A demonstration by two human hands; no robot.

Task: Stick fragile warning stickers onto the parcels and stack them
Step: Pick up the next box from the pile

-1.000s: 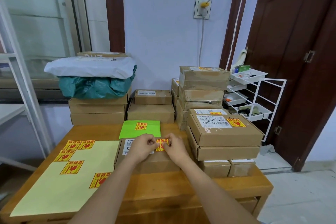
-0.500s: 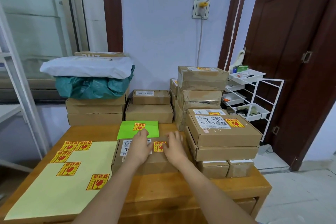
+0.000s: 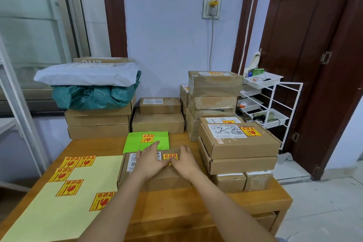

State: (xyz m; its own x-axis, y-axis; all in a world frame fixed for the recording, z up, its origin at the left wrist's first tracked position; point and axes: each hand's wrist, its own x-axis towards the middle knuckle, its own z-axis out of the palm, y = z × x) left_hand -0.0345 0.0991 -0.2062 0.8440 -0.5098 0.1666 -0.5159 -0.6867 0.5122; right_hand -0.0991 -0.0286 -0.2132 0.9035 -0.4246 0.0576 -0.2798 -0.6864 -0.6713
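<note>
both hands have flattened out since a second ago, when their fingertips pinched the sticker (image 3: 170, 157); now the left hand (image 3: 150, 160) and right hand (image 3: 184, 161) lie with fingers straight, pressing it onto the box (image 3: 167, 178) near the table's (image 3: 196, 210) middle. the box's long side runs left to right. the stack (image 3: 238, 144) sits just beside the right hand, at the right edge.
</note>
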